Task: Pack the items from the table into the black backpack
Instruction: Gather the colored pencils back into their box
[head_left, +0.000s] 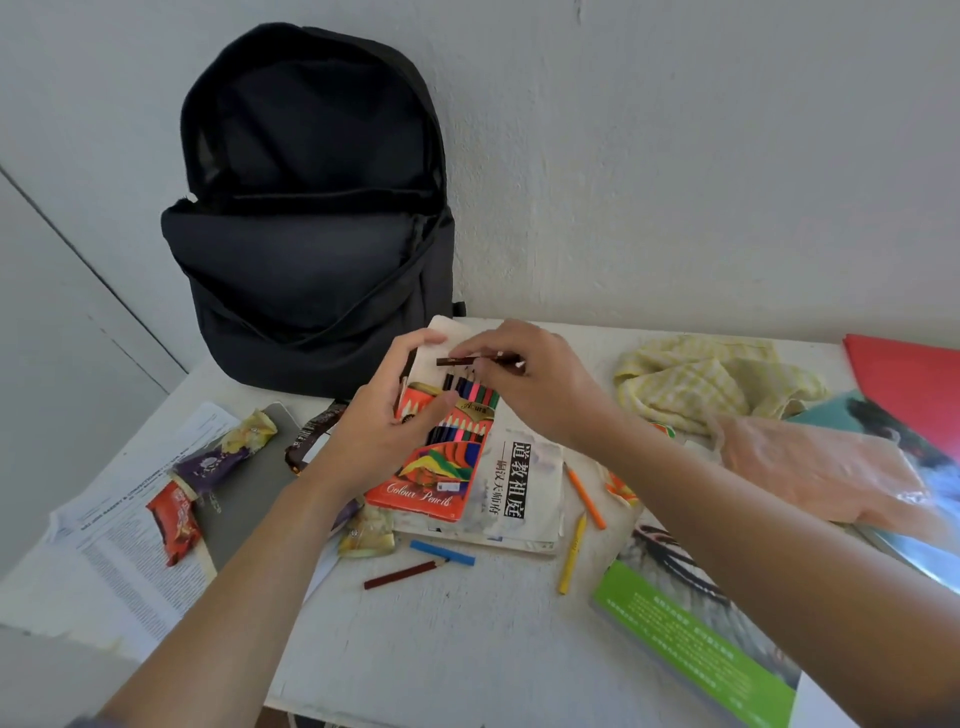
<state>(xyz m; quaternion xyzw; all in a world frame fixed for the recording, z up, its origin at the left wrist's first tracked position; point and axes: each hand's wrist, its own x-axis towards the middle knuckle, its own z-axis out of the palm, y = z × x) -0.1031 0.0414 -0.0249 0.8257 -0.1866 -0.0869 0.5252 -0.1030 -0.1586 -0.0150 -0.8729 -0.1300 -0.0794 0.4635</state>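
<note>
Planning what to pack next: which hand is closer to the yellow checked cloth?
Right. The right hand, pinching a dark pencil, is just left of the yellow checked cloth; the left hand, holding the colour pencil box, lies farther left.

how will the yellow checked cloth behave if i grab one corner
The yellow checked cloth lies crumpled in soft folds, so it will probably hang limp and unfold. It looks thin, so likely light. Pushed along the table, it should bunch up rather than slide whole.
</note>
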